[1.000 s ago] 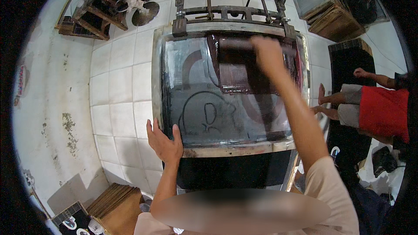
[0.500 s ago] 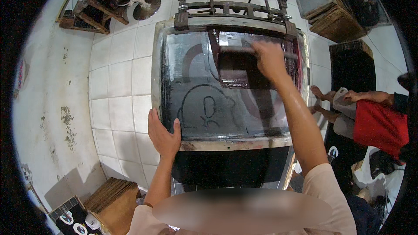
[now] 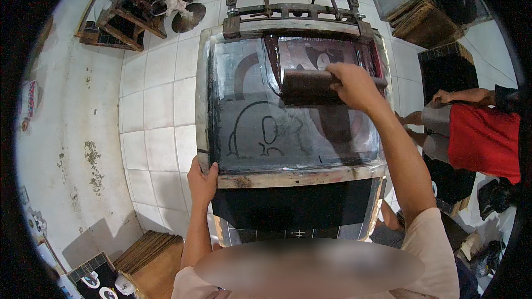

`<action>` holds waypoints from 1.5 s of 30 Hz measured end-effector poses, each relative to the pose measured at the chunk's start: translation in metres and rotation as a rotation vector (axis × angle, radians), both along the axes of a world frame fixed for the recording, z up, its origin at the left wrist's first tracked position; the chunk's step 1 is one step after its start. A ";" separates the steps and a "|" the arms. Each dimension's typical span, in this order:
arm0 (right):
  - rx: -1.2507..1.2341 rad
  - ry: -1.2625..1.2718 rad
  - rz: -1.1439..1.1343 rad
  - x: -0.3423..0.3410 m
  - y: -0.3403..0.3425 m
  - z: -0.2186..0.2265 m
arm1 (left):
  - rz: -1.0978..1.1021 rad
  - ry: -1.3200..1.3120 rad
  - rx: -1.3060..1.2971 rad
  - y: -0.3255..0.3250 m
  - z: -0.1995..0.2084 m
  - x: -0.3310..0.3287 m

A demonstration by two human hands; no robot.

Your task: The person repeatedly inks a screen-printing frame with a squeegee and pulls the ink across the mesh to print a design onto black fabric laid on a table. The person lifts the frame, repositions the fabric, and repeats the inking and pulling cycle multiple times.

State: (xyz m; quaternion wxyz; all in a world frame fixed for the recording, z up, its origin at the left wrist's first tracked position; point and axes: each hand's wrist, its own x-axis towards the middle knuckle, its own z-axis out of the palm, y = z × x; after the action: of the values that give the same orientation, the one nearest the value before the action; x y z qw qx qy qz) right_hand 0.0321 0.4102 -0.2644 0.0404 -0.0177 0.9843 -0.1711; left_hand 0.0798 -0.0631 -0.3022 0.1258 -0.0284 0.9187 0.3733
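A screen-printing frame (image 3: 299,178) with pale, stained edges lies in front of me. Its grey mesh (image 3: 343,152) shows dark curved outlines. My right hand (image 3: 354,86) is closed round the handle of a wide brown squeegee (image 3: 305,82), which is tilted on the mesh right of the middle. Dark reddish ink (image 3: 271,50) streaks the mesh on the far side, left of the squeegee's end. At the frame's near left corner, my left hand (image 3: 204,181) grips the edge, thumb on the near side and fingers along the outer side.
Metal hinge clamps (image 3: 293,11) hold the frame's far side. A black board (image 3: 266,207) lies beneath its near edge. At the right stands another person in a red garment (image 3: 482,138). Stacked boards (image 3: 149,260) stand near left, and a wooden stool (image 3: 124,19) far left.
The squeegee has come nearer to me and tilted, baring printed shapes in the mesh behind it. My left hand has slid to the near corner and closed round the frame. The other person has shifted.
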 end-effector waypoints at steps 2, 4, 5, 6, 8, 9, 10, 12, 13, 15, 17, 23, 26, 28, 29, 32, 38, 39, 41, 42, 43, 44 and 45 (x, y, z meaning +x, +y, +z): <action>-0.007 -0.030 0.009 0.006 -0.003 -0.003 | 0.006 -0.009 0.053 0.000 0.004 -0.001; -0.018 -0.010 -0.018 -0.002 -0.004 -0.005 | 0.028 -0.029 0.166 0.001 0.008 -0.002; 0.012 -0.045 -0.023 -0.018 0.003 -0.004 | 0.046 -0.054 0.149 0.001 0.010 -0.002; 0.087 -0.028 -0.015 -0.043 0.009 -0.006 | 0.049 -0.061 0.157 0.002 0.012 -0.003; 0.104 -0.070 0.042 -0.104 0.038 -0.006 | 0.049 -0.095 0.144 0.004 0.017 -0.004; 0.096 -0.017 0.062 -0.133 0.054 -0.010 | 0.047 -0.122 0.126 0.004 0.020 -0.005; 0.036 -0.079 0.128 -0.161 0.068 -0.014 | 0.046 -0.131 0.136 0.004 0.023 -0.006; 0.066 -0.133 0.072 -0.189 0.078 -0.028 | 0.042 -0.173 0.132 0.004 0.029 -0.009; 0.113 -0.030 0.025 -0.189 0.075 -0.032 | 0.015 -0.188 0.166 0.003 0.032 -0.010; 0.287 0.432 -0.020 -0.145 0.048 -0.035 | -0.002 -0.179 0.139 0.001 0.035 -0.012; 0.105 0.639 -0.039 -0.065 0.003 -0.022 | -0.022 -0.150 0.181 0.002 0.036 -0.013; -0.001 0.289 -0.090 0.179 -0.125 0.070 | -0.058 -0.006 0.314 -0.003 0.094 -0.015; 0.150 0.582 -0.186 0.165 -0.120 0.138 | -0.068 -0.090 0.793 -0.010 0.171 -0.037; 0.211 0.803 -0.170 0.128 -0.100 0.185 | -0.036 -0.005 1.116 -0.008 0.206 -0.051; 0.282 0.943 -0.202 0.103 -0.088 0.208 | 0.051 0.103 1.095 -0.006 0.211 -0.062; 0.130 0.963 -0.275 0.053 -0.074 0.277 | -0.222 0.434 0.906 -0.012 0.179 -0.112; 0.035 0.819 -0.334 -0.005 -0.080 0.359 | -0.236 0.138 -0.006 -0.096 -0.117 -0.093; 0.070 0.791 -0.385 -0.009 -0.079 0.364 | -0.208 0.114 -0.015 -0.115 -0.171 -0.056; 0.119 0.814 -0.400 -0.017 -0.078 0.364 | -0.407 -0.121 -0.318 -0.151 -0.264 0.017; 0.139 0.835 -0.399 -0.019 -0.076 0.362 | -0.369 -0.443 -0.234 -0.163 -0.302 0.049; 0.159 0.863 -0.391 -0.021 -0.073 0.360 | -0.141 -0.401 0.410 -0.175 -0.327 0.099; 0.176 0.890 -0.382 -0.022 -0.069 0.356 | -0.077 -0.672 0.503 -0.187 -0.346 0.122; 0.184 0.910 -0.369 -0.023 -0.062 0.355 | -0.039 -0.633 0.568 -0.189 -0.361 0.131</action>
State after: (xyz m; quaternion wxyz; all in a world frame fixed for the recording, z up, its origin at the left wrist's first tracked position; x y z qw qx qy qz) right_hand 0.0088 0.3480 0.0904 -0.4225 0.0875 0.8999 -0.0629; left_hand 0.2105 -0.2521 -0.6635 0.4116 -0.0884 0.6958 0.5819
